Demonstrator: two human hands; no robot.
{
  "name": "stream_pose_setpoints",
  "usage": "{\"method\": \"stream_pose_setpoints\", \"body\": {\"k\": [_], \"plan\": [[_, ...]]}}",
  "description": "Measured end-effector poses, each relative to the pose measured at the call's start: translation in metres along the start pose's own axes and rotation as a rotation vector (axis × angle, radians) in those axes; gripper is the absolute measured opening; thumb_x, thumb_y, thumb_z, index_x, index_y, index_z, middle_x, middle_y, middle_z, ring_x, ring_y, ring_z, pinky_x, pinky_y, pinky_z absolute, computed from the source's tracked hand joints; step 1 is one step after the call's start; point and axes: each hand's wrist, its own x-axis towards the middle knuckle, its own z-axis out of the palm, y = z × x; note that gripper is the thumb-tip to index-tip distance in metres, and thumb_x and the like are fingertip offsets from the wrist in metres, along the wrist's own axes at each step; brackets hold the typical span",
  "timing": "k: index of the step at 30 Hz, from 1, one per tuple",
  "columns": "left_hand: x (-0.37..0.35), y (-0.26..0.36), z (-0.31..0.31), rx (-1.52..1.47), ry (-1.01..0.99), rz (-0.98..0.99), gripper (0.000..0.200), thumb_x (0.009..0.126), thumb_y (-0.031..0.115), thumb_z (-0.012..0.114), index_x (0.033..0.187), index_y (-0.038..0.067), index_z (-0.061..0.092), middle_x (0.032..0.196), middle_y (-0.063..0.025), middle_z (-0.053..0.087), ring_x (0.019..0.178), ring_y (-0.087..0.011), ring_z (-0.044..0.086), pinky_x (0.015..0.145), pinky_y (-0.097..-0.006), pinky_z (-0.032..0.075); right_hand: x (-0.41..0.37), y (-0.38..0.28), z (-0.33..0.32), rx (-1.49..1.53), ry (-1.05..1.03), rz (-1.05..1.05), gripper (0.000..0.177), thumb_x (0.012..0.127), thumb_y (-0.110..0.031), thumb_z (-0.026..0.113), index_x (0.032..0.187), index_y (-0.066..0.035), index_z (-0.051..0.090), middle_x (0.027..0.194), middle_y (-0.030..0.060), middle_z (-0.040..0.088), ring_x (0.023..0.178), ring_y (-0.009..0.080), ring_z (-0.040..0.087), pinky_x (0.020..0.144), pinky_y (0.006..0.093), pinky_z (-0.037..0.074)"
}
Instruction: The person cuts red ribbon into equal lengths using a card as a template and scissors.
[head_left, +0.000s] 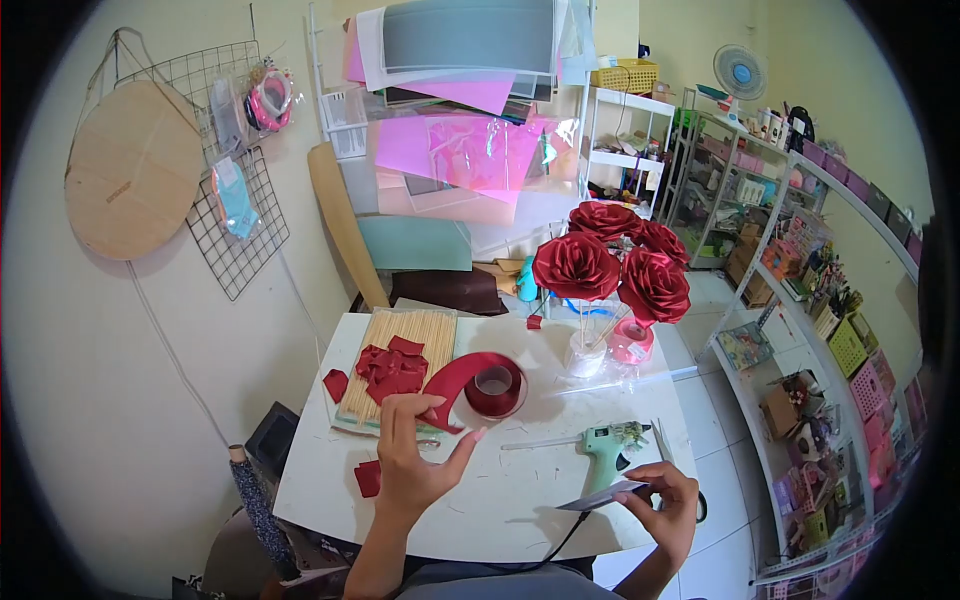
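Observation:
My left hand (425, 455) is raised over the table, thumb and index finger spread apart. Beside its fingertips is the free end of a dark red satin ribbon (455, 385), which curves out from its roll (494, 388). My right hand (663, 505) pinches a thin, flat grey card-like piece (603, 495) between thumb and fingers, over the table's front right part. Just beyond it lies a mint green glue gun (606, 450) with its cord running toward me. A scissors-like black loop (701, 507) shows beside my right hand, mostly hidden.
Cut red ribbon pieces (393, 368) lie on a bundle of wooden sticks (400, 330); more lie on the white table (330, 440). Several red ribbon roses (578, 266) stand in a white holder (585, 355) beside a pink roll (632, 342). Shelves (740, 390) line the right.

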Motion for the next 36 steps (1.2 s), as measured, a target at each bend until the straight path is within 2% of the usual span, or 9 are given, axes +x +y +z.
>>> {"method": "stream_pose_setpoints", "body": {"k": [6,9,11,12,15,18,22,30,36], "plan": [[0.006,0.016,-0.01,-0.379,0.013,0.007,0.033,0.065,-0.005,0.056,0.096,-0.001,0.044,0.082,-0.0101,0.047,0.075,-0.0176,0.046,0.063,-0.0261,0.039,-0.008,-0.01,-0.001,0.298,0.058,-0.04,0.032,0.051,0.006,0.072,0.076,0.0,0.052,0.065,0.0065,0.058,0.048,0.0036,0.043,0.044,0.0161,0.031],[0.014,0.022,-0.016,-0.422,-0.155,0.066,0.035,0.069,-0.009,0.049,0.102,-0.002,0.041,0.089,-0.0118,0.048,0.084,-0.0163,0.046,0.07,-0.0262,0.041,-0.009,-0.017,0.006,0.445,0.147,-0.108,0.033,0.049,0.006,0.071,0.075,0.0,0.052,0.067,0.0066,0.057,0.054,0.006,0.045,0.048,0.0171,0.032],[0.016,0.032,-0.01,-0.849,-0.246,-0.172,0.041,0.07,-0.009,0.05,0.108,-0.002,0.038,0.097,-0.0129,0.048,0.094,-0.0161,0.045,0.078,-0.0265,0.04,-0.006,-0.019,0.013,0.466,0.152,-0.165,0.033,0.049,0.005,0.072,0.075,0.0,0.053,0.067,0.0067,0.057,0.057,0.0079,0.046,0.051,0.0186,0.033],[0.017,0.036,-0.005,-0.85,-0.25,-0.167,0.041,0.07,-0.009,0.05,0.108,-0.002,0.038,0.097,-0.0129,0.048,0.094,-0.0161,0.045,0.078,-0.0265,0.04,-0.004,-0.021,0.016,0.482,0.155,-0.22,0.032,0.049,0.005,0.072,0.075,-0.001,0.053,0.067,0.0068,0.056,0.061,0.0099,0.048,0.053,0.0201,0.034],[0.021,0.045,0.005,-1.13,-0.33,-0.454,0.045,0.065,-0.012,0.057,0.107,-0.004,0.041,0.093,-0.0136,0.052,0.081,-0.0119,0.05,0.066,-0.0195,0.044,0.002,-0.031,0.027,0.422,0.142,-0.294,0.032,0.054,0.005,0.069,0.083,0.002,0.056,0.073,0.0094,0.056,0.066,0.0145,0.05,0.061,0.0236,0.036],[0.007,0.032,0.018,-1.034,-0.518,-0.44,0.032,0.07,-0.005,0.058,0.1,-0.005,0.047,0.095,-0.01,0.053,0.084,-0.0137,0.054,0.075,-0.0232,0.045,0.003,-0.038,0.036,0.297,0.119,-0.314,0.037,0.059,0.006,0.065,0.094,0.003,0.055,0.078,0.0108,0.056,0.068,0.0153,0.051,0.064,0.0242,0.039],[-0.002,0.033,0.022,-1.022,-0.604,-0.445,0.018,0.075,-0.002,0.054,0.092,-0.007,0.051,0.082,-0.0072,0.056,0.076,-0.0092,0.053,0.07,-0.0209,0.045,0.008,-0.031,0.042,0.204,0.074,-0.27,0.037,0.063,0.001,0.066,0.098,0.001,0.055,0.079,0.0093,0.055,0.067,0.0117,0.05,0.057,0.0203,0.04],[-0.004,0.037,0.011,-0.819,-0.792,-0.529,0.024,0.076,0.007,0.056,0.096,-0.005,0.051,0.08,-0.0081,0.056,0.072,-0.0081,0.052,0.064,-0.0222,0.044,0.014,-0.029,0.047,0.227,0.008,-0.129,0.045,0.064,0.003,0.064,0.107,0.001,0.051,0.08,0.0071,0.051,0.068,0.0087,0.049,0.053,0.0183,0.041],[-0.007,0.038,0.015,-0.822,-0.709,-0.355,0.028,0.071,0.01,0.062,0.094,-0.003,0.053,0.086,-0.0087,0.058,0.072,-0.0119,0.056,0.063,-0.0243,0.047,0.014,-0.033,0.048,0.232,-0.019,-0.106,0.045,0.062,0.004,0.065,0.105,0.002,0.051,0.082,0.0069,0.051,0.073,0.0108,0.051,0.058,0.0201,0.044]]}}
